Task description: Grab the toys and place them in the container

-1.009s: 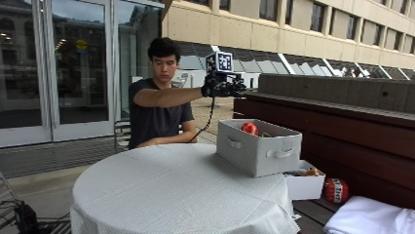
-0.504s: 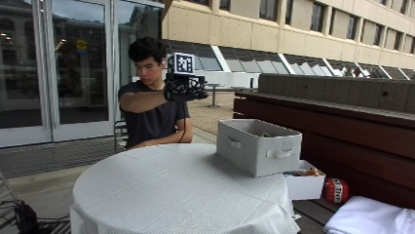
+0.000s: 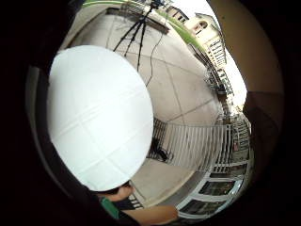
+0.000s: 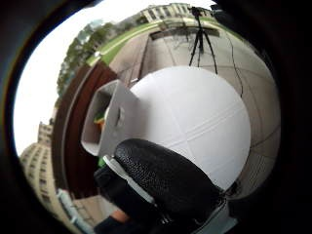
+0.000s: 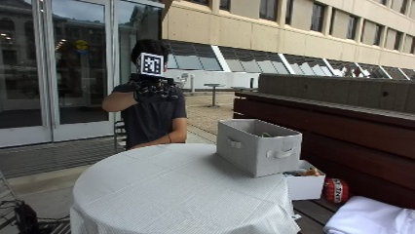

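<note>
We saw the gloved right hand [image 5: 154, 88] raised in front of the person's head, well above the round surface [image 5: 175, 195] and well apart from the container [image 5: 259, 145]. A second earlier it had hovered over the container with a red toy showing at the opening; half a second earlier it had swung back toward the shoulder, and by now it had drawn in closer to the face. We judged that a toy had just been dropped in and that the hand was retreating from the drop. The thumb side palm view showed a black gloved finger [image 4: 165, 180] lying across the view with nothing held against it, but we could not tell from any view whether the hand was relaxed or clenched. The container stood at the far edge of the surface, beside the wooden bench [image 5: 337, 122]; in the thumb side palm view something green and orange [image 4: 100, 119] showed inside it, which we took for toys. The cloth-covered surface showed no toys on it in either palm view. A small white box [image 5: 305, 185] with some items and a red thing [image 5: 335, 190] sat lower, by the bench, past the container. We judged the job done as far as the surface went, unless those low items counted as toys too.
</note>
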{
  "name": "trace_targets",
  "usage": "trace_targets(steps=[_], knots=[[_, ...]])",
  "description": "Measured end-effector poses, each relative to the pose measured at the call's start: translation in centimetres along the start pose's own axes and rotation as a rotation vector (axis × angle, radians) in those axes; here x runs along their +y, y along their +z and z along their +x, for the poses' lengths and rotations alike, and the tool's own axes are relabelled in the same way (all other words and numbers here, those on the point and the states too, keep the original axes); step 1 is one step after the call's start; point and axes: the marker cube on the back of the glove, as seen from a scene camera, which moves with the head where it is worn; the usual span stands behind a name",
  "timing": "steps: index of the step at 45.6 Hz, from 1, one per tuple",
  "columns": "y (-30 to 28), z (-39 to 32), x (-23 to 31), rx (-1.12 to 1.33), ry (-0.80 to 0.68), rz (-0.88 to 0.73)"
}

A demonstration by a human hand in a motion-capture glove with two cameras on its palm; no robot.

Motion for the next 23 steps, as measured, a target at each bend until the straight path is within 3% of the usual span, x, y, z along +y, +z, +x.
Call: trace_targets(steps=[13,18,23], knots=[[1.2,1.3,-0.1,0.012,-0.048,0.044],[0.5,0.6,1.1,0.028,0.029,-0.081],[0.6,0.4,1.6,0.032,0.012,-0.092]])
